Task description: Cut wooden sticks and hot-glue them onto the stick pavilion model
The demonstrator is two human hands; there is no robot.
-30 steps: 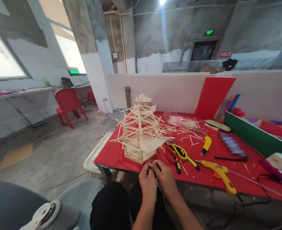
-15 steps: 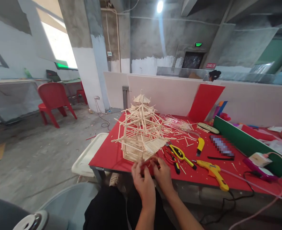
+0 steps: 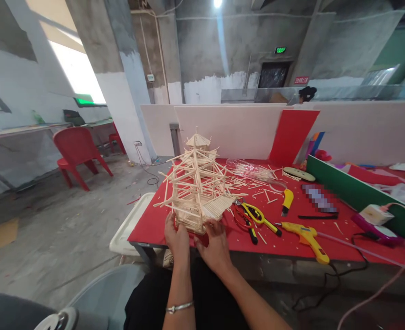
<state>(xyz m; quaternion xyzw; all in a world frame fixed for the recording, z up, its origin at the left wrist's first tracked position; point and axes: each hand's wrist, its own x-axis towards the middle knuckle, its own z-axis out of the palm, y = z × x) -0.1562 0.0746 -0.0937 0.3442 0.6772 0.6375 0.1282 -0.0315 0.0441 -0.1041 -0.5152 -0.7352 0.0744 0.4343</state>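
Note:
A pagoda model [image 3: 197, 176] built of thin pale wooden sticks stands at the front left of the red table [image 3: 154, 220]. It has stacked roofs and a panel of close-laid sticks slopes on its right side. My left hand [image 3: 177, 239] grips the left part of its base, the fingertips partly hidden behind the sticks. On the near right corner, my right hand [image 3: 214, 245] is closed round the base edge, its thumb below the model. Right of the model lie yellow-handled scissors [image 3: 266, 221] and red-handled pliers [image 3: 243, 216].
A yellow glue gun [image 3: 305, 236] with its cord and a yellow utility knife [image 3: 287, 201] lie to the right. Loose sticks [image 3: 254, 183] and a plastic bag of sticks [image 3: 250, 169] spread behind. A green board [image 3: 353, 195] stands at far right.
My hands have parted from close together in front of the model and moved up and outward onto its base. The view has shifted slightly.

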